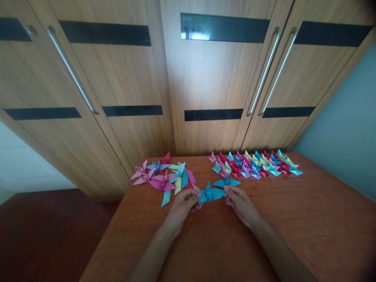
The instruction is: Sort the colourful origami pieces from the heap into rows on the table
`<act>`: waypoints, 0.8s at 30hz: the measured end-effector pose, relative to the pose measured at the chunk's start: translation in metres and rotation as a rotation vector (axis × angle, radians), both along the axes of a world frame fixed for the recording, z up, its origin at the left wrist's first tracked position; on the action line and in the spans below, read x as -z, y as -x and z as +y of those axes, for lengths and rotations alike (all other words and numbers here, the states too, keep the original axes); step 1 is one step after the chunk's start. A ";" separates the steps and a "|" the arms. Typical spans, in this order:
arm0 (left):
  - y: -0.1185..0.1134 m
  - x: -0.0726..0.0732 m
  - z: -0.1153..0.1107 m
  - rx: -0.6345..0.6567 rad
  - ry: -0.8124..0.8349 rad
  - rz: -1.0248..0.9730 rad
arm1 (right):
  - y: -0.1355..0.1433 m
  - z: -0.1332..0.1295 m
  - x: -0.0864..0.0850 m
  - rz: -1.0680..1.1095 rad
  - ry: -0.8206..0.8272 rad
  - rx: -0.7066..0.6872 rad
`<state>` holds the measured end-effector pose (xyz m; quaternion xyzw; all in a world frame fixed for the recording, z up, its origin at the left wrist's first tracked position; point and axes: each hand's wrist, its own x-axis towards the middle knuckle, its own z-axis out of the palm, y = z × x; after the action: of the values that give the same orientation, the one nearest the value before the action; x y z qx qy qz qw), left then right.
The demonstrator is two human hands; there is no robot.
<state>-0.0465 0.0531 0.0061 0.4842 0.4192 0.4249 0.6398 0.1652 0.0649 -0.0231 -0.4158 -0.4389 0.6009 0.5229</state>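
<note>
In the head view, a blue origami crane (208,194) is held in the air above the near part of a reddish-brown wooden table (211,246), its wings stretched out to either side. One wing is pinched between the thumb and fingers of the left hand (185,200); the tip of the other is gripped by the right hand (237,199), so both hands are closed narrowly on the paper. Just beyond it, near the right fingertips, a second blue crane (227,182) is seen. To the left, a loose heap of folded cranes (163,183) in pink, red, yellow, green and blue is spread on the table, some overlapped by others. To the right, small pointed paper pieces (235,170) of many colours are set out in close rows. The table is backed by a wooden wardrobe (213,78), fitted with dark strips (213,114) and long metal handles (265,70).
</note>
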 end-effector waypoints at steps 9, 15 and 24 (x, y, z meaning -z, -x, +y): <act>-0.005 0.001 0.001 -0.051 0.010 0.057 | 0.000 0.003 0.000 -0.028 -0.018 0.108; -0.006 0.003 0.001 -0.156 -0.034 0.108 | -0.001 -0.004 -0.003 -0.408 -0.249 0.321; -0.014 0.012 0.000 -0.098 -0.185 0.247 | 0.022 -0.021 -0.009 -0.872 -0.595 0.144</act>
<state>-0.0330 0.0533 -0.0062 0.5685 0.4768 0.4295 0.5148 0.1434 0.0438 -0.0140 -0.4896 -0.7373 0.1845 0.4273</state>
